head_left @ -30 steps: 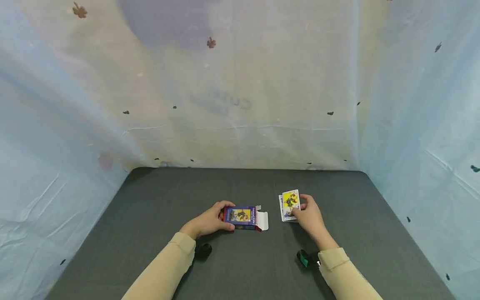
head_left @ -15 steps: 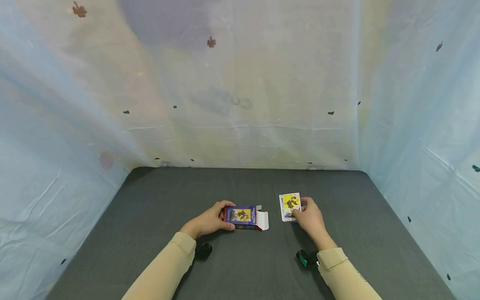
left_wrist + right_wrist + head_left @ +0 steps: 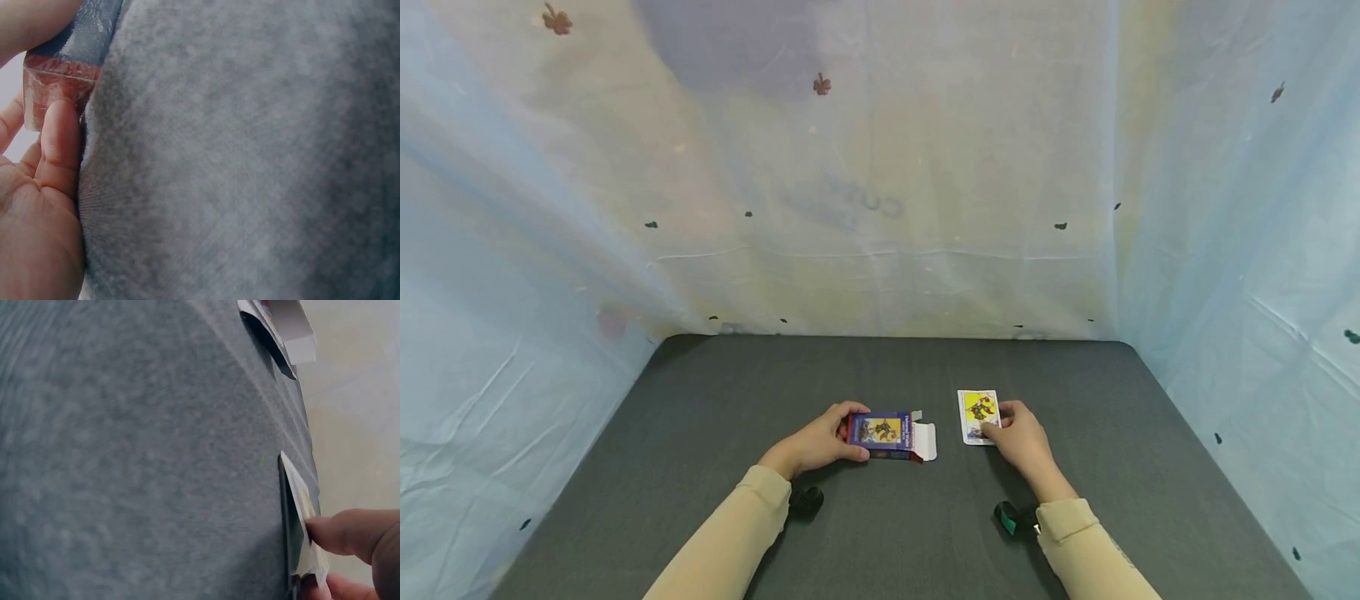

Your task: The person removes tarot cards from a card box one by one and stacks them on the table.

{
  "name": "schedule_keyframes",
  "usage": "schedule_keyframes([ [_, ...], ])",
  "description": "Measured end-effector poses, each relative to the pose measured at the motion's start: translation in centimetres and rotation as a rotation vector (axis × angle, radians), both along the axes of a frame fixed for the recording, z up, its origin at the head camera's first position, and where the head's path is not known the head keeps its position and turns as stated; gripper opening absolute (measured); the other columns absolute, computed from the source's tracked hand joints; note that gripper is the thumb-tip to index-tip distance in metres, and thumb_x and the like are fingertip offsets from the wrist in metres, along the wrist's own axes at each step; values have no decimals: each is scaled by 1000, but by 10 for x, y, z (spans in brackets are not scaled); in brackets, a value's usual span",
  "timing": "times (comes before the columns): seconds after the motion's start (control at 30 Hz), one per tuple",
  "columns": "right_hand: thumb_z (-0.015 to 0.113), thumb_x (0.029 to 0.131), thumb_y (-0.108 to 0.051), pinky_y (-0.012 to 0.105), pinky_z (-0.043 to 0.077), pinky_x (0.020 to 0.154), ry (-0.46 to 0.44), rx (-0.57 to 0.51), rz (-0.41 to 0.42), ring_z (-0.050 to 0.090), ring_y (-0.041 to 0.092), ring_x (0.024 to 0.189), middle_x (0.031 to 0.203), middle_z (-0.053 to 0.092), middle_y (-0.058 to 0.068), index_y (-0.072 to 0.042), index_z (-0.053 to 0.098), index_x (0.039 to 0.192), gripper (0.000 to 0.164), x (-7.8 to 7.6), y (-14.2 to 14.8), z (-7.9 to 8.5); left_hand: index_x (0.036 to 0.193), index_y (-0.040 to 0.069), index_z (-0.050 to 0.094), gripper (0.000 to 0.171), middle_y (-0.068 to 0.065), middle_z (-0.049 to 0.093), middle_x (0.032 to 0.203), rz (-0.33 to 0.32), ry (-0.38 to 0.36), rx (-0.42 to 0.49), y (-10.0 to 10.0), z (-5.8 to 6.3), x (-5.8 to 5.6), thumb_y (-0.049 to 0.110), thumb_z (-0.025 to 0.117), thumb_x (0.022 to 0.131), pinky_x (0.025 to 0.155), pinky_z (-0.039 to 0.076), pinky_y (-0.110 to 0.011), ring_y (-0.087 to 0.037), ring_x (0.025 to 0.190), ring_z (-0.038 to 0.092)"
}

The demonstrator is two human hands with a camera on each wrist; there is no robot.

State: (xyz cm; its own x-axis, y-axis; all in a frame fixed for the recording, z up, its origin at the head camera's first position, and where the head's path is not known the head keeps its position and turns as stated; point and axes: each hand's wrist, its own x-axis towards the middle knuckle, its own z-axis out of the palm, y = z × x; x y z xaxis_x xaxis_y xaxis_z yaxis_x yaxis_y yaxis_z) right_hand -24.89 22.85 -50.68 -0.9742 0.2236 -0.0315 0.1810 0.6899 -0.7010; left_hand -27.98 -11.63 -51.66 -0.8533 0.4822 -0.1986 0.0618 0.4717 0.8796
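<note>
A purple card box (image 3: 880, 431) with a yellow picture lies on its back on the table, its white end flap open to the right. My left hand (image 3: 820, 437) grips the box's left end between thumb and fingers; in the left wrist view the box's red end (image 3: 59, 84) sits against the fingers. To the right, my right hand (image 3: 1022, 436) pinches a small stack of yellow picture cards (image 3: 979, 408) at its right edge, thumb on top. The right wrist view shows the cards (image 3: 300, 500) tilted close over the cloth, fingertips beneath them.
Dark grey cloth covers the table (image 3: 880, 533). Pale patterned curtains (image 3: 880, 167) hang behind it and along both sides. Black wrist straps (image 3: 1015, 518) show under the cuffs. The box's open flap (image 3: 300, 344) appears at the top of the right wrist view.
The two fanned cards in my right hand have come together into one even stack and sunk slightly toward the table. My left hand and the box have stayed put.
</note>
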Motion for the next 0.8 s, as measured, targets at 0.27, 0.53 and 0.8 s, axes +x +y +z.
schedule_keyframes([
  [0.27, 70, 87, -28, 35, 38, 64, 2, 39, -20, 52, 23, 75, 89, 58, 9, 2, 54, 126, 51, 2, -1, -7, 136, 27, 45, 69, -6, 39, 121, 5, -7, 12, -2, -1, 1, 32, 82, 78, 86, 41, -38, -24, 102, 47],
  [0.53, 71, 87, -28, 36, 37, 63, -1, 54, -26, 52, 23, 74, 88, 58, 10, 2, 55, 125, 51, 3, -4, -5, 137, 27, 45, 70, -7, 40, 120, 6, -4, 6, -1, -1, 2, 33, 82, 78, 86, 41, -38, -24, 102, 47],
  [0.8, 70, 88, -27, 38, 39, 65, -4, 74, -22, 53, 24, 74, 91, 60, 11, 2, 55, 127, 51, 2, -4, -1, 136, 28, 44, 69, -6, 40, 120, 4, -6, 4, 0, 0, 0, 31, 82, 78, 86, 41, -39, -24, 102, 47],
])
